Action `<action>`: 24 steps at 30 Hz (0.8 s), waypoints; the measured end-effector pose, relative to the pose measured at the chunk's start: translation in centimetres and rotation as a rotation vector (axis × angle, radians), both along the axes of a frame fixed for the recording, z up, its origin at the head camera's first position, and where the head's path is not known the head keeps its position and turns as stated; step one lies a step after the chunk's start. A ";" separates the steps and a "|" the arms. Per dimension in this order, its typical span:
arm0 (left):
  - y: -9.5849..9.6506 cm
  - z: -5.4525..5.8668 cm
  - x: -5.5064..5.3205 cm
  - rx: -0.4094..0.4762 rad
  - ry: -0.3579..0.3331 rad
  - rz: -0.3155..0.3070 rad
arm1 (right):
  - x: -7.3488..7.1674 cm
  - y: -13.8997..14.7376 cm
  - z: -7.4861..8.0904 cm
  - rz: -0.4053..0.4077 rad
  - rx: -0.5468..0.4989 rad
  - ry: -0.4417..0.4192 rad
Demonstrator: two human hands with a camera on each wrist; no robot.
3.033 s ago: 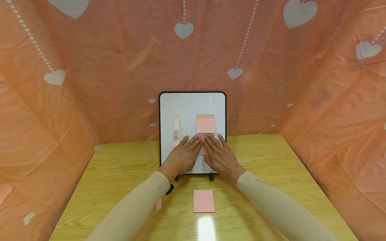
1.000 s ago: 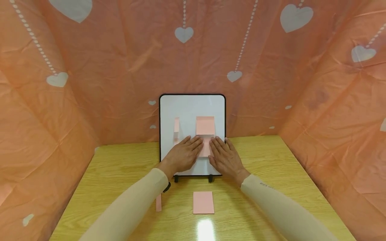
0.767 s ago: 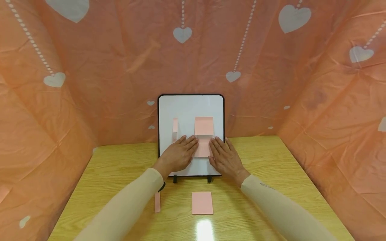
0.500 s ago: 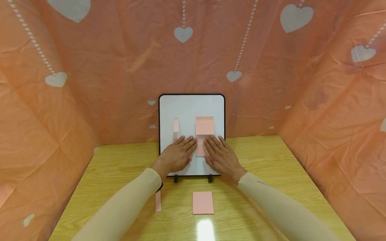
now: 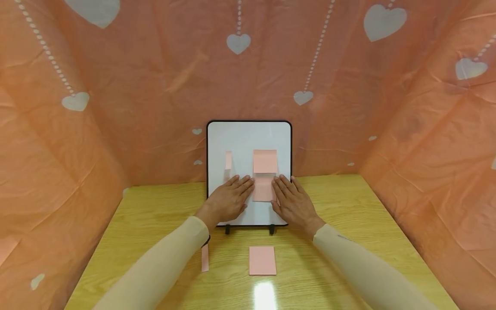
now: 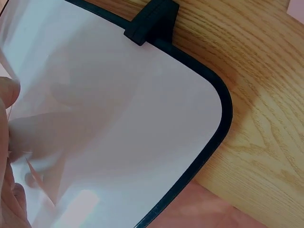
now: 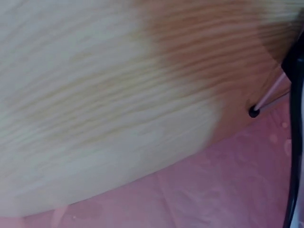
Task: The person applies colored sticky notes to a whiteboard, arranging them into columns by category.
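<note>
A small whiteboard (image 5: 240, 137) with a black frame leans upright on the table. Two square pink sticky notes are stuck to its right half, an upper note (image 5: 265, 161) and a lower note (image 5: 263, 190). My left hand (image 5: 226, 201) lies with straight fingers at the lower note's left edge. Along that note's right edge rest the straight fingers of my right hand (image 5: 296, 206), partly covering it. A narrow pink strip (image 5: 228, 160) is stuck on the board's left side, above my left hand. In the left wrist view, part of the left hand (image 6: 10, 190) shows beside the board.
A pad of square pink notes (image 5: 262, 261) lies on the wooden table (image 5: 348, 215) in front of the board. To its left, a pad of narrow strips (image 5: 205, 259) is partly under my left sleeve. Black feet (image 5: 272, 229) hold up the board. An orange heart-patterned cloth (image 5: 248, 86) surrounds the table.
My hands were together over the lower note and have parted, the left going left. The right slid out, came back in across the note, and has slid out to its right edge again.
</note>
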State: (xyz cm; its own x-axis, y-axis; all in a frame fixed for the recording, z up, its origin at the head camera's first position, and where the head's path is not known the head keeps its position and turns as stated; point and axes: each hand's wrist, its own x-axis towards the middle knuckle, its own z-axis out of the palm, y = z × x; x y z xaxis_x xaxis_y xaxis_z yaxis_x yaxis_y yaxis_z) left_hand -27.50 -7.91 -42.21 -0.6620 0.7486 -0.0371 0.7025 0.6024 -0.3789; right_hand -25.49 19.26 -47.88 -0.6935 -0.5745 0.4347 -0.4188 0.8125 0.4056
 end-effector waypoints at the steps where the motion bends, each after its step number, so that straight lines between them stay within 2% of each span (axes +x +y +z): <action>1: 0.1 0.1 0.0 0.003 0.006 -0.004 | 0.0 0.3 -0.1 0.005 -0.021 0.012; 7: 1.0 0.4 0.1 0.020 0.063 -0.041 | -0.1 0.4 -0.5 0.051 -0.064 0.065; 11: 1.6 0.5 0.0 0.006 0.060 -0.059 | 0.0 0.3 -0.5 0.052 -0.061 0.077; 15: 1.6 0.6 -0.2 -0.016 0.049 -0.043 | 0.0 0.3 -0.5 0.056 -0.055 0.085; 21: 0.6 0.5 -0.4 -0.047 0.020 0.000 | 0.0 0.3 -0.3 0.037 -0.036 0.104; 24: 0.3 0.4 -0.5 -0.050 0.026 -0.014 | -0.2 -0.3 0.1 0.031 -0.015 0.060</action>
State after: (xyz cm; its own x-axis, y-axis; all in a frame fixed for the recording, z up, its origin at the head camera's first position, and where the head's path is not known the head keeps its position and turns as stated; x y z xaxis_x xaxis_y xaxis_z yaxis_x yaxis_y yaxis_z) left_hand -27.97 -7.60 -41.82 -0.6529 0.7553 -0.0578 0.7002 0.5727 -0.4263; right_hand -25.65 18.98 -47.76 -0.6480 -0.5884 0.4836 -0.4190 0.8057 0.4187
